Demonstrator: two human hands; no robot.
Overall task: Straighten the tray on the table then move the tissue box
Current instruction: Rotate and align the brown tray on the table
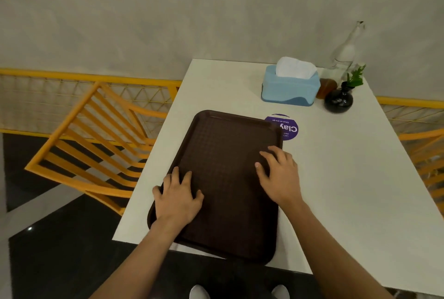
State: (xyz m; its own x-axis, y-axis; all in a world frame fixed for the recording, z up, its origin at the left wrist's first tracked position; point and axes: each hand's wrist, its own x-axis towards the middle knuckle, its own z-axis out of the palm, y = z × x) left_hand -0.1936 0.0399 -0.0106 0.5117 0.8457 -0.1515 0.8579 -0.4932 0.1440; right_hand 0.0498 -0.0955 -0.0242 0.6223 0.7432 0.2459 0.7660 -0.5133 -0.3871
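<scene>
head view:
tray (223, 178): dark brown, skewed on white table (348, 178), near corner overhanging the edge.
left hand (177, 197): flat on tray's left edge, fingers spread, thumb on tray.
right hand (280, 173): flat on right rim, fingers spread.
tissue box (289, 87): blue, well beyond right fingertips, beside black vase (338, 100).

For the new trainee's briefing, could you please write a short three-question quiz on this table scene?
1. True or false: both hands lie flat on the brown tray.
2. What does the tray's far right corner partly cover?
3. Which stands nearest the tissue box: a) chair, b) amber glass, c) tray?

Key
1. True: left hand, right hand.
2. The purple round sticker.
3. b, the amber glass.
</scene>
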